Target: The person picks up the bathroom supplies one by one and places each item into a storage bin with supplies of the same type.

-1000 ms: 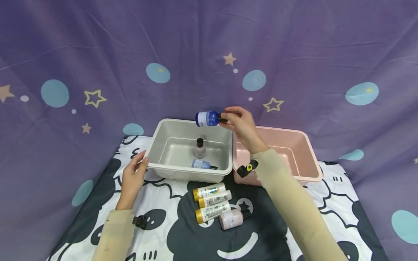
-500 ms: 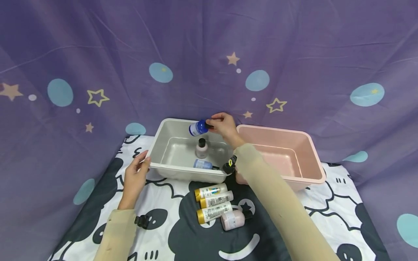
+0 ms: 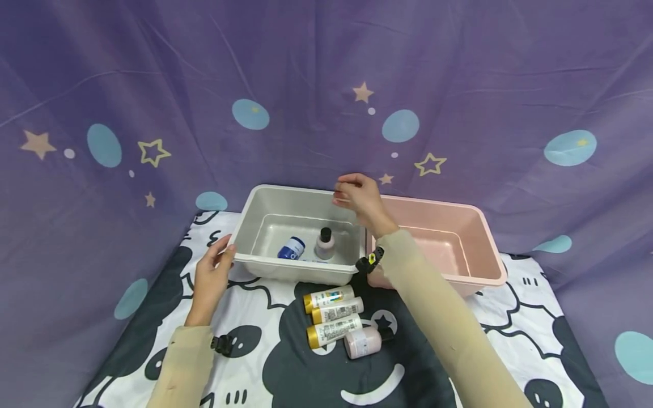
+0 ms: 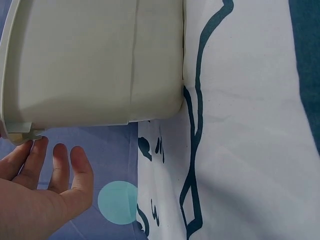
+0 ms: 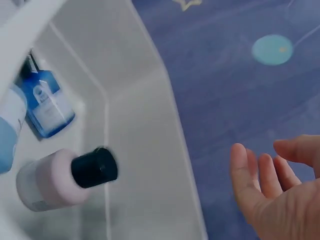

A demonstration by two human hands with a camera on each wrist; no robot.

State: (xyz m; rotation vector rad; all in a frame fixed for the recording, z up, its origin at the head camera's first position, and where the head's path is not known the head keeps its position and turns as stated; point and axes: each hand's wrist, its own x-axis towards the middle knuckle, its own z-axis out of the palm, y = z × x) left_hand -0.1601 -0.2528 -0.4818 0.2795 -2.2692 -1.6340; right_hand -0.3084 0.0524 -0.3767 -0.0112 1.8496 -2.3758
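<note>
Left hand [image 3: 210, 283] pinches the grey bin [image 3: 285, 271] at near left, apparently steadying it. Right hand [image 3: 361, 201] hovers far right, relaxed and empty; the blue bottle [image 3: 291, 249] (on its side, so no toppling) lies inside.

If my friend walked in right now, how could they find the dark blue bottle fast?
In the head view, find the grey tub, left of the pink tub. Inside, toward the near side, look left of the standing pale bottle. The dark blue bottle is there, much deeper in colour than the light blue bottle beside it.
</note>
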